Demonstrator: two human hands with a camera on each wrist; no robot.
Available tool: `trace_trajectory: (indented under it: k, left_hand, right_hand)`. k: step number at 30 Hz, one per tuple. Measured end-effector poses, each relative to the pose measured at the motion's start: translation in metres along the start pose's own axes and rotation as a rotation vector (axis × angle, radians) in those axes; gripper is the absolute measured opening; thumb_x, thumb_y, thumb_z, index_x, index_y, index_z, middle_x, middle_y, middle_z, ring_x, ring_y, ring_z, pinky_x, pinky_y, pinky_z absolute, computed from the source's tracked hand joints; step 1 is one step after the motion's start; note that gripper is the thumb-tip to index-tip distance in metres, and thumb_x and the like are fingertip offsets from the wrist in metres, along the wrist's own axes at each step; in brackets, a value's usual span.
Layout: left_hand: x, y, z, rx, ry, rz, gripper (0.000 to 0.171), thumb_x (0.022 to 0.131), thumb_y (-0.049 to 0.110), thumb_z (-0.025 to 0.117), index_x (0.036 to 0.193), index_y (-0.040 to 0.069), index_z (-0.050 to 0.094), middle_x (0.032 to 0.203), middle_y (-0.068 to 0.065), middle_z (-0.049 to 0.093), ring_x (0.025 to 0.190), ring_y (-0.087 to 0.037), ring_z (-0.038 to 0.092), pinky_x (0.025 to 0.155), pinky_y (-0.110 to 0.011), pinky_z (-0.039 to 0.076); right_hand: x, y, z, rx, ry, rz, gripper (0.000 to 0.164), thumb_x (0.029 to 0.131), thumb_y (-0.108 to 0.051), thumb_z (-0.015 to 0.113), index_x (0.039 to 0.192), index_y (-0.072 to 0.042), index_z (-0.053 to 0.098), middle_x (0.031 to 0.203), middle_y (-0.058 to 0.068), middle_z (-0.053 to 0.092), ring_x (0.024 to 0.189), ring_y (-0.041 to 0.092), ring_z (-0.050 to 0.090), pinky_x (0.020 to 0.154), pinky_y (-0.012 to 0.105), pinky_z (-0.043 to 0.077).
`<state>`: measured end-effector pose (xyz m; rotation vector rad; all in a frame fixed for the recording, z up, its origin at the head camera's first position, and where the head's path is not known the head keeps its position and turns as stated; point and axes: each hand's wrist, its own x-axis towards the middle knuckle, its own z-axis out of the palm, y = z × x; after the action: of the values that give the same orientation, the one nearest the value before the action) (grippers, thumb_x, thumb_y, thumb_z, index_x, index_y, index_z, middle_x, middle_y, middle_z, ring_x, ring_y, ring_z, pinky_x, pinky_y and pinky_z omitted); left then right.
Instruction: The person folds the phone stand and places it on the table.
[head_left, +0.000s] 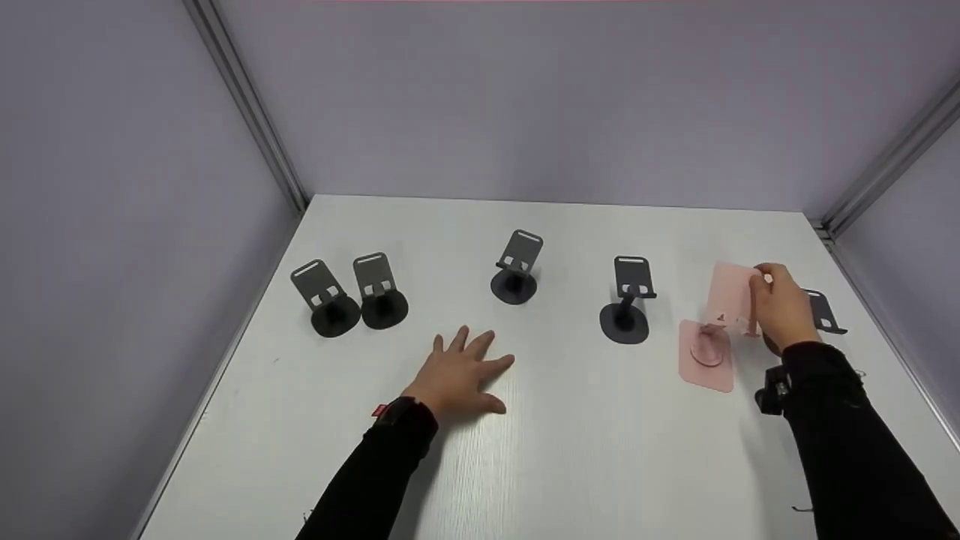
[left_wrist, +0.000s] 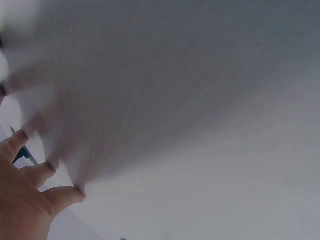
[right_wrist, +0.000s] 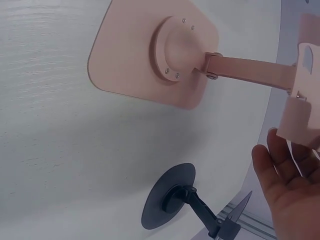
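Note:
A pink phone stand [head_left: 729, 291] is at the right of the table in the head view, its rectangular base apparently flat on the tabletop. My right hand [head_left: 784, 307] holds its upper plate by the right edge. The right wrist view shows the fingers [right_wrist: 275, 172] at the plate's edge, with the arm and round hinge of the pink stand [right_wrist: 250, 72] beside them. My left hand [head_left: 454, 379] is spread over the middle of the table, fingers straight and holding nothing. In the left wrist view its thumb [left_wrist: 67, 197] and fingers are partly visible.
Several dark grey phone stands with round bases stand about: a pair at left [head_left: 335, 313], one at centre [head_left: 514, 286], one right of centre [head_left: 624, 322]. Another dark stand [head_left: 823, 310] is partly hidden behind my right hand. Grey panels [head_left: 555, 105] enclose the white table [head_left: 570, 450].

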<state>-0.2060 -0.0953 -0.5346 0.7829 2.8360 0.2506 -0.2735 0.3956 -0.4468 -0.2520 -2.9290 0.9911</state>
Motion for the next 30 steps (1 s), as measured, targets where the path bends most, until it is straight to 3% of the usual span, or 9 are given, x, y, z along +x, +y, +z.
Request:
trace_trajectory:
  k: [7, 11, 15, 21, 26, 30]
  left_hand:
    - [0.000, 0.000, 0.001, 0.003, 0.000, 0.007, 0.081, 0.084, 0.074, 0.064, 0.156, 0.046, 0.038, 0.169, -0.006, 0.024, 0.155, -0.045, 0.015, 0.116, -0.074, 0.016]
    - [0.000, 0.000, -0.001, -0.006, -0.001, 0.009, 0.081, 0.084, 0.073, 0.065, 0.156, 0.044, 0.039, 0.169, -0.006, 0.025, 0.155, -0.045, 0.014, 0.116, -0.075, 0.016]
    - [0.000, 0.000, -0.001, -0.011, -0.004, 0.010, 0.081, 0.084, 0.073, 0.065, 0.156, 0.044, 0.040, 0.169, -0.006, 0.024, 0.155, -0.045, 0.014, 0.116, -0.075, 0.016]
    - [0.000, -0.001, -0.002, -0.019, -0.012, 0.008, 0.081, 0.085, 0.073, 0.064, 0.156, 0.044, 0.038, 0.170, -0.006, 0.023, 0.155, -0.045, 0.013, 0.116, -0.075, 0.014]
    - [0.001, -0.001, -0.003, -0.016, -0.016, 0.004, 0.081, 0.085, 0.072, 0.065, 0.156, 0.045, 0.038, 0.169, -0.006, 0.023, 0.155, -0.045, 0.013, 0.116, -0.075, 0.014]
    - [0.001, -0.001, -0.003, -0.012, -0.020, 0.007, 0.081, 0.084, 0.072, 0.065, 0.156, 0.044, 0.039, 0.169, -0.006, 0.024, 0.154, -0.046, 0.014, 0.115, -0.075, 0.014]
  right_hand:
    - [0.000, 0.000, 0.000, 0.031, 0.000, 0.015, 0.055, 0.112, -0.030, 0.024, 0.147, 0.012, 0.031, 0.130, 0.038, 0.048, 0.111, 0.047, 0.051, 0.090, 0.054, 0.044]
    - [0.001, 0.001, -0.002, 0.071, 0.004, 0.008, 0.055, 0.112, -0.029, 0.026, 0.143, 0.015, 0.036, 0.128, 0.035, 0.049, 0.106, 0.039, 0.052, 0.081, 0.038, 0.047]
    - [0.001, 0.003, -0.005, 0.161, -0.048, 0.047, 0.058, 0.111, -0.033, 0.028, 0.143, 0.015, 0.037, 0.122, 0.026, 0.051, 0.093, 0.022, 0.055, 0.072, 0.023, 0.049]
    - [-0.003, 0.003, -0.012, 0.289, -0.102, 0.048, 0.058, 0.110, -0.040, 0.036, 0.141, 0.009, 0.043, 0.108, 0.007, 0.057, 0.083, 0.006, 0.059, 0.075, 0.020, 0.053]
    - [-0.005, -0.006, -0.021, 0.378, -0.052, 0.012, 0.043, 0.108, -0.042, 0.045, 0.125, -0.002, 0.053, 0.092, -0.012, 0.063, 0.083, 0.007, 0.062, 0.075, 0.017, 0.051]
    - [-0.005, -0.017, -0.028, 0.378, 0.011, -0.007, 0.035, 0.107, -0.040, 0.049, 0.119, -0.007, 0.057, 0.089, -0.016, 0.065, 0.083, 0.007, 0.061, 0.075, 0.016, 0.050]
